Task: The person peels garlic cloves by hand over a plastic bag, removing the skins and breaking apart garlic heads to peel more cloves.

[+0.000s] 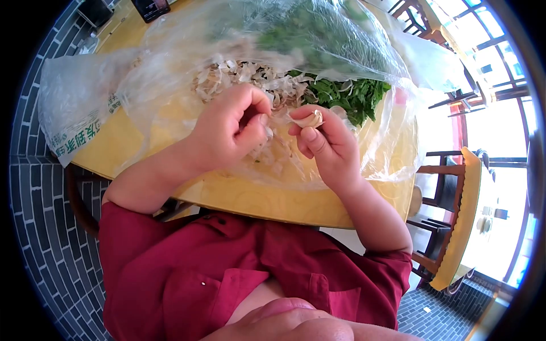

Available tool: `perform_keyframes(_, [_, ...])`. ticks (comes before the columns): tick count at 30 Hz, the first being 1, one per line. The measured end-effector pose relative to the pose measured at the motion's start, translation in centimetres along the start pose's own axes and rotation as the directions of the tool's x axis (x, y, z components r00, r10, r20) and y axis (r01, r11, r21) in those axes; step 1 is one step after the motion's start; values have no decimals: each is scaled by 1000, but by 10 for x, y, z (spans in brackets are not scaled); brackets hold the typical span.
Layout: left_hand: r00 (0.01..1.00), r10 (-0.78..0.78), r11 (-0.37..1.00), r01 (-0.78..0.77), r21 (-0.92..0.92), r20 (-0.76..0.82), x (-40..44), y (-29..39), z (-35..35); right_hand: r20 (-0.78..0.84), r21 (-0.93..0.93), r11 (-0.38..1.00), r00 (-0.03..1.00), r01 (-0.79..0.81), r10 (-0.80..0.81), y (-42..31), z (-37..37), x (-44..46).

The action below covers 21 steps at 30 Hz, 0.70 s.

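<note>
My right hand (pixel 333 145) pinches a pale garlic clove (pixel 310 120) between thumb and fingers, with papery skin sticking out toward the left. Close by on the left, my left hand (pixel 233 122) is closed, its thumb and fingers curled inward. A whitish bit shows at its fingertips, too small to name. Beyond both hands lies a heap of garlic skins (pixel 244 74) on a clear plastic bag (pixel 375 153). Green leafy herbs (pixel 347 96) are beside the skins, partly covered by the plastic. More loose skins (pixel 270 156) lie below my hands.
The yellow-covered table (pixel 273 206) has its near edge close to my body. A white bag with green print (pixel 79 128) hangs over the left edge. A dark phone-like object (pixel 151 8) lies at the far side. Chairs (pixel 441 187) and another table (pixel 455 227) stand on the right.
</note>
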<state>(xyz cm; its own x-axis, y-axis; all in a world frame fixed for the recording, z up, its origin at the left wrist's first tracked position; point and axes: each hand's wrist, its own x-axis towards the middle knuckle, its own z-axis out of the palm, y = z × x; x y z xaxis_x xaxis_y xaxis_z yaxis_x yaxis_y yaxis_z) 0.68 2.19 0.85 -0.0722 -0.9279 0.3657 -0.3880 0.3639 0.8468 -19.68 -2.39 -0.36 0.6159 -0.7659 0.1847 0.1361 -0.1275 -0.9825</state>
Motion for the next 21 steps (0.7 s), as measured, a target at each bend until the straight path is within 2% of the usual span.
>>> perform_keyframes(2, [1000,14,1000,-14,12,-8,0,-4,-1,43,69,998,999,12,-15,4,0,0])
perform_keyframes(5, [998,-9,1000,7,-22,-55,1,-3,-4,15,268,957,994,-110,110,-4,-1,-1])
perform_keyframes(6, [997,-24,999,21,-43,-76,1,-2,-5,8,284,954,995,-98,99,-4,-2,0])
perform_keyframes(9, [975,-168,975,142,-169,-148,10,-8,-9,21,317,943,995,-102,100,0,-9,5])
perform_keyframes(12, [983,-79,996,83,21,-166,14,-18,-6,92,234,952,979,-197,180,1,-3,3])
perform_keyframes(15, [973,220,951,-197,238,-73,19,-23,-8,167,119,969,966,-217,196,0,1,2])
perform_keyframes(18, [952,304,923,-290,252,-18,20,-26,-6,177,55,967,956,-247,234,-1,2,3])
perform_keyframes(21, [953,301,917,-281,282,-30,18,-14,-2,127,-92,963,956,-255,265,0,4,3])
